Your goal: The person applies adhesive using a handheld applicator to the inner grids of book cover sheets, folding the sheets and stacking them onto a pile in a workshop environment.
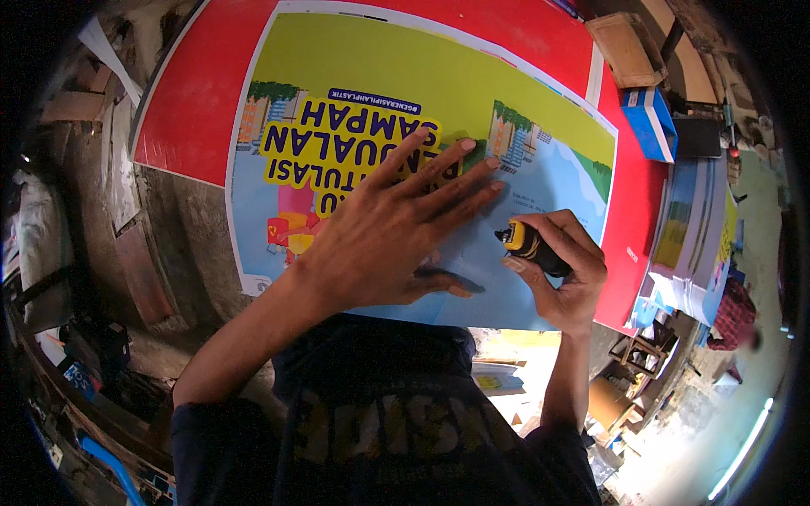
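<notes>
A large printed poster sheet [371, 51], green above and blue below with a white margin, lies on a red board [202, 101]. My left hand [380, 223] rests on it palm down, fingers spread over the purple and yellow lettering. Held in my right hand [574, 270] is a black and yellow utility knife [540, 246], over the blue part of the sheet. Its yellow end points left, toward my left fingers. I cannot make out a blade. The sheet's lower edge lies close to my shirt.
At the far right are a wooden tray [626, 49] and a blue and white box [650, 122]. A stack of printed sheets [688, 244] stands right of the red board. Farther right, a person in a red checked garment [736, 316] is partly visible. Wooden boards [143, 270] lie at left.
</notes>
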Action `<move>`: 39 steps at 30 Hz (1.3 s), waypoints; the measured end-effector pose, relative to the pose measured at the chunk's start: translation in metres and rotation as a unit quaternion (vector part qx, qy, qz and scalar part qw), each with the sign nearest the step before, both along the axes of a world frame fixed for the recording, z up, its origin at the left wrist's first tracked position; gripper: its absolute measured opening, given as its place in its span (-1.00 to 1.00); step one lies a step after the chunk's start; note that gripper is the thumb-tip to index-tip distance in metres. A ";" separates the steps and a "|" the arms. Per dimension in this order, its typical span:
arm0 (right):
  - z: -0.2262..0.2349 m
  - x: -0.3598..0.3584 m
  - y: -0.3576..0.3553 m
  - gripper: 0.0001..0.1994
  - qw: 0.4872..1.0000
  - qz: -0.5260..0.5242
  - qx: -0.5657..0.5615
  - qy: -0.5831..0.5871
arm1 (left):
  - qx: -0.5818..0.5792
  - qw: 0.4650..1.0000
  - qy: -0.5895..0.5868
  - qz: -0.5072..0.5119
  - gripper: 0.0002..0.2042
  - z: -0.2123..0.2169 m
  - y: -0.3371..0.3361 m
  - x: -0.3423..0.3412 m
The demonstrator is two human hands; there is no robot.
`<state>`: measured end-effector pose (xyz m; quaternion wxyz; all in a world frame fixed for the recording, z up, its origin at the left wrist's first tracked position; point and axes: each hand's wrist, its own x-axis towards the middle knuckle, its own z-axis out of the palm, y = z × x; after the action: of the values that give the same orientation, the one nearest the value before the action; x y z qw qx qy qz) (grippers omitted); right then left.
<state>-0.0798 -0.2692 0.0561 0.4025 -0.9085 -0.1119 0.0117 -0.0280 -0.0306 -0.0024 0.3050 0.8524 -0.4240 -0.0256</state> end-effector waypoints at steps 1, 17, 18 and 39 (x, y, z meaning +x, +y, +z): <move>-0.003 -0.002 -0.008 -0.48 0.999 0.020 -0.023 -0.014 | -0.002 1.000 -0.005 -0.003 0.02 0.001 0.000 0.000; -0.024 -0.008 -0.011 -0.52 0.999 0.036 0.022 -0.019 | -0.130 0.987 0.096 0.022 -0.12 0.009 0.023 0.007; -0.026 -0.009 -0.011 -0.53 0.999 0.029 0.037 -0.019 | -0.143 0.984 0.091 0.052 -0.21 0.014 0.032 0.007; -0.035 -0.007 -0.007 -0.57 0.969 -0.063 0.235 0.028 | -0.113 0.990 0.061 0.053 -0.49 -0.008 0.022 -0.034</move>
<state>-0.0870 -0.2759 0.0211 0.6079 -0.7927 -0.0428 -0.0145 -0.0616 -0.0082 -0.0104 0.4257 0.8304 -0.3591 -0.0128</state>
